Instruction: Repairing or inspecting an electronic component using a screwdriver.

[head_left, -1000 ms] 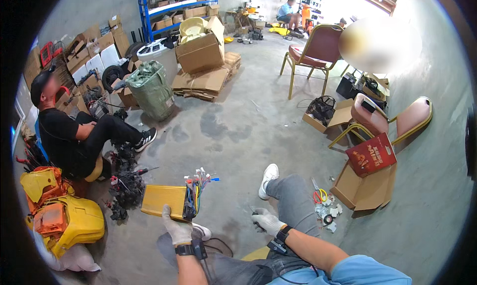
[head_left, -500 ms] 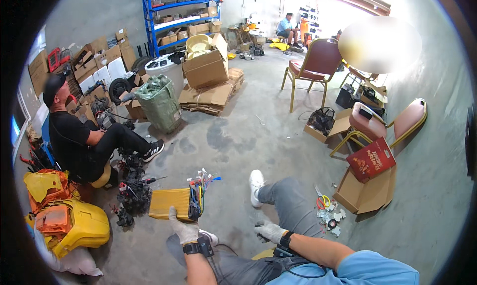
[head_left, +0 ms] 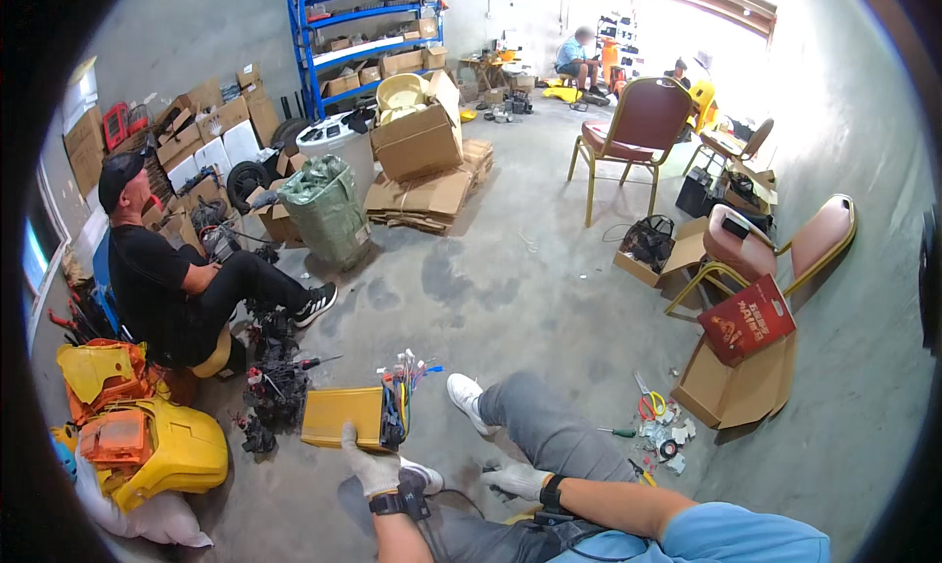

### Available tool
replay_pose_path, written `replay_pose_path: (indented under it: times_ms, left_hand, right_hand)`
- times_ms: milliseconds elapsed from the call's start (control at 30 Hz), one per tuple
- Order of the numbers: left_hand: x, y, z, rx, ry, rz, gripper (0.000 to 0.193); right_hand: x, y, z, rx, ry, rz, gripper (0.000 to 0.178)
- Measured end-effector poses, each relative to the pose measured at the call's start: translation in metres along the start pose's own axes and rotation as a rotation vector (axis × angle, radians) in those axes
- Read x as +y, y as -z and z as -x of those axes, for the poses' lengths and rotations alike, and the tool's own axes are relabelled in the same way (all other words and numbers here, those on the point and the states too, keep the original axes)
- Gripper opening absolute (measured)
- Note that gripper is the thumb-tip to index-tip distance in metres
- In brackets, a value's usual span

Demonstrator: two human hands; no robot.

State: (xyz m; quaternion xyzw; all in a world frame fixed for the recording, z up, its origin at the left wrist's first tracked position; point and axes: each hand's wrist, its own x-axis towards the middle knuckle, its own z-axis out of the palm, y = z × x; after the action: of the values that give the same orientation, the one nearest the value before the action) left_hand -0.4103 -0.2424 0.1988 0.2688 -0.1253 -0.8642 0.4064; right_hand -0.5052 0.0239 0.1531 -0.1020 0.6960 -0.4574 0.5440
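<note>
My left hand (head_left: 373,468), in a white work glove, grips the near edge of a gold-coloured finned metal controller box (head_left: 339,413), thumb on top. A dark end face shows on the box's right side, and a bundle of coloured wires with plug connectors (head_left: 407,375) sticks out there. The box is held above the floor by my left shoe. My right hand (head_left: 518,480), also gloved, is over my lap beside my bent leg. Its fingers are curled, and what they hold, if anything, is hidden.
On the left a person in black (head_left: 162,279) sits by a heap of dark wiring parts (head_left: 270,377) and yellow plastic shells (head_left: 182,445). Scissors (head_left: 650,404), a screwdriver (head_left: 618,433) and small scraps lie right of my leg, near an open carton (head_left: 726,396).
The view has shifted, moving the room slightly rightward in the picture. My right hand has come a little left, and my leg has swung left, so the screwdriver by the scraps now shows.
</note>
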Motion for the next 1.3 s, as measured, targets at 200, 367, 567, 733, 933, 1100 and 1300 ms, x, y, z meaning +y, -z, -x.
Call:
replay_pose_path:
  times_ms: [200,367,567,733,933,1100,1300]
  left_hand:
    - [-0.003,0.004,-0.004,0.049,-0.003,-0.008,0.065]
    - [0.004,-0.004,0.000,0.017,0.006,-0.011,0.061]
    - [-0.012,-0.013,-0.005,0.042,-0.017,0.126,0.059]
    - [-0.003,-0.002,-0.002,0.096,0.020,0.152,0.054]
    - [0.002,-0.015,0.002,0.053,0.021,0.169,0.051]
    - [-0.008,-0.020,-0.005,0.060,0.013,0.176,0.057]
    - [-0.007,-0.014,-0.001,0.017,0.013,0.123,0.057]
  right_hand:
    - [-0.031,-0.003,0.027,-0.025,0.045,0.078,0.033]
    - [-0.028,0.000,0.020,-0.050,0.106,0.089,0.033]
    - [-0.012,0.015,0.011,0.056,0.023,0.049,0.028]
    - [-0.014,0.009,0.016,-0.031,-0.027,-0.002,0.057]
    - [-0.032,0.003,0.029,0.066,-0.022,0.037,0.052]
    - [-0.024,0.010,0.025,0.111,0.008,0.057,0.042]
    - [-0.018,0.012,0.024,0.127,-0.014,0.053,0.031]
